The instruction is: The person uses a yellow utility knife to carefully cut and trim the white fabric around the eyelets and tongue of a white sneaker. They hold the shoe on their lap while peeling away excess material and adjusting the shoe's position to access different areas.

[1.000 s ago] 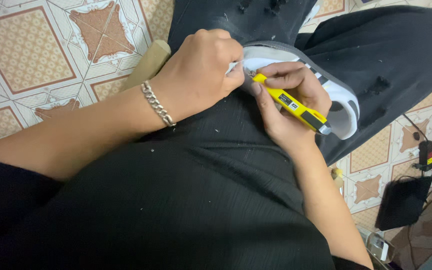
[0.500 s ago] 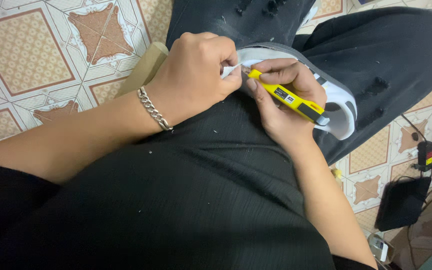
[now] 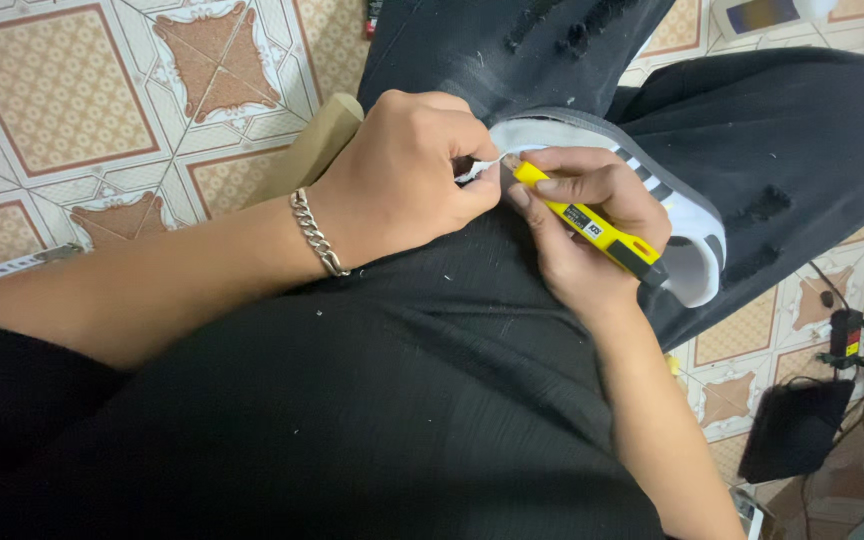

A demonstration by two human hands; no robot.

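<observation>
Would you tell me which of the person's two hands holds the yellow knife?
The right hand grips the yellow knife; the left hand, wearing a chain bracelet, pinches the shoe.

Patterned tile floor (image 3: pixel 62 95) with cables (image 3: pixel 857 345) lying at one side.

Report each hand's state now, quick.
Left hand: closed, fingertips pinching the edge of the white sneaker on the lap.
Right hand: closed around the yellow utility knife, front end at the sneaker's edge.
</observation>
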